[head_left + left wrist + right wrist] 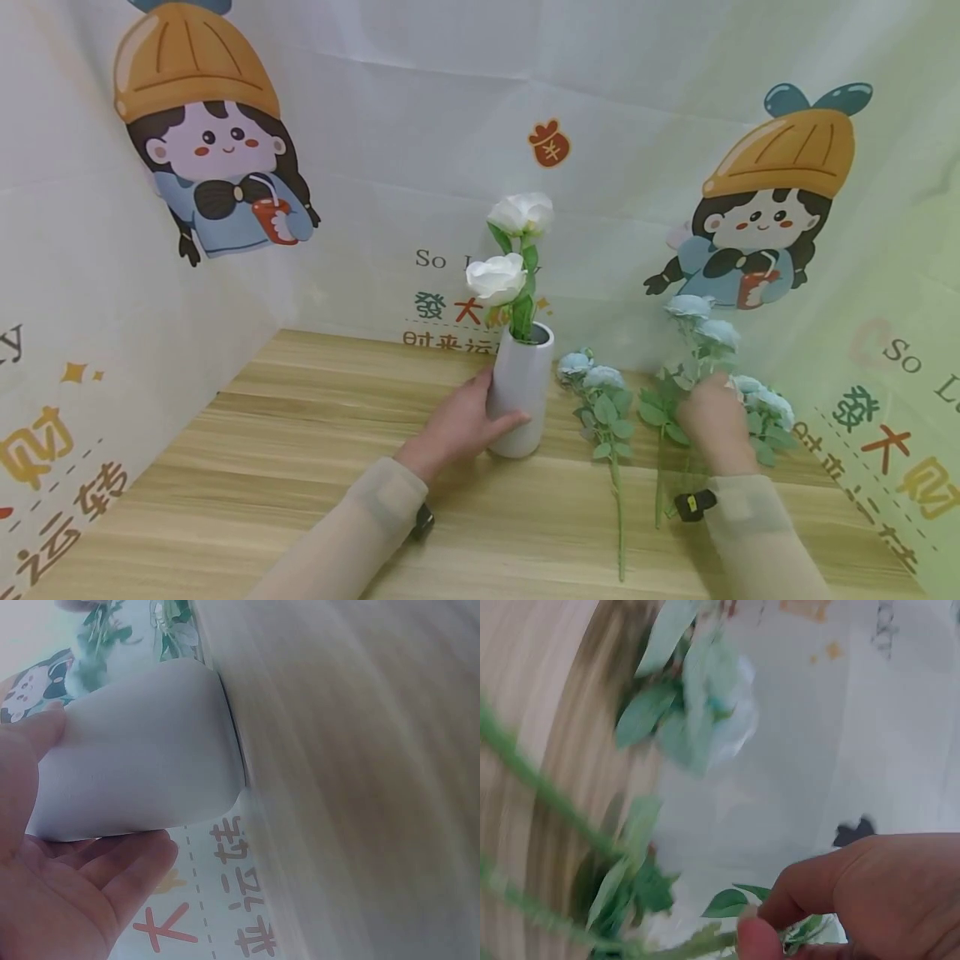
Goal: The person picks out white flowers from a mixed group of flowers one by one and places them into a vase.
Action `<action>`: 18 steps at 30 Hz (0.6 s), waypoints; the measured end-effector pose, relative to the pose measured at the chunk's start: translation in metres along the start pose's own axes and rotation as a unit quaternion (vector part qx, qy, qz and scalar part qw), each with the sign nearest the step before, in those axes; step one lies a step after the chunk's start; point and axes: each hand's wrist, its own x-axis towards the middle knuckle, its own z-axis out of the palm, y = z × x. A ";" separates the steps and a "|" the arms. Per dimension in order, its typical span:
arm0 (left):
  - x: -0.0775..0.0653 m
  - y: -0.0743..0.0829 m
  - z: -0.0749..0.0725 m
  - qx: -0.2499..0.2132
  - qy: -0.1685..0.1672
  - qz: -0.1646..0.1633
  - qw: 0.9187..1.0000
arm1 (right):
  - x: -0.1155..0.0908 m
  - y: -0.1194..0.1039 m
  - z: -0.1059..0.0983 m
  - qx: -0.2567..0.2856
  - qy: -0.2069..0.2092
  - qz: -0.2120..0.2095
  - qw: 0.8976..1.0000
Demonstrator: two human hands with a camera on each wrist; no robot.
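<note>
My left hand (467,423) grips the lower part of a white vase (517,400), thumb across its front. In the left wrist view, the fingers curl round the vase (142,750). Two white artificial flowers (497,279) with green leaves stand in it, one higher than the other. To the right, my right hand (716,421) holds a pale blue artificial flower (716,335), its blooms above the hand. In the right wrist view, thumb and forefinger of the right hand (885,896) pinch a green stem (701,945); part of the grip is hidden.
A blue flower spray (603,379) lies between vase and right hand, its stem toward the near edge. More blue blooms (768,408) lie right of that hand. A printed cloth (420,150) encloses the wooden table (322,417) at back and sides.
</note>
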 end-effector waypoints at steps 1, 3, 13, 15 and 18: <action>0.000 0.000 0.000 -0.001 -0.001 0.000 1.000 | -0.001 -0.005 0.000 0.004 -0.005 -0.007 1.000; 0.000 0.001 0.000 -0.002 -0.001 0.000 1.000 | -0.002 -0.014 0.002 0.010 -0.021 -0.016 1.000; -0.001 0.001 -0.001 -0.004 0.002 0.008 1.000 | -0.001 -0.039 0.020 0.046 -0.082 -0.039 0.995; -0.001 0.001 -0.001 -0.005 0.001 0.008 1.000 | 0.000 -0.042 0.023 0.051 -0.086 -0.045 0.994; -0.002 0.001 -0.001 -0.007 0.000 0.009 1.000 | 0.001 -0.044 0.027 0.059 -0.079 -0.056 0.994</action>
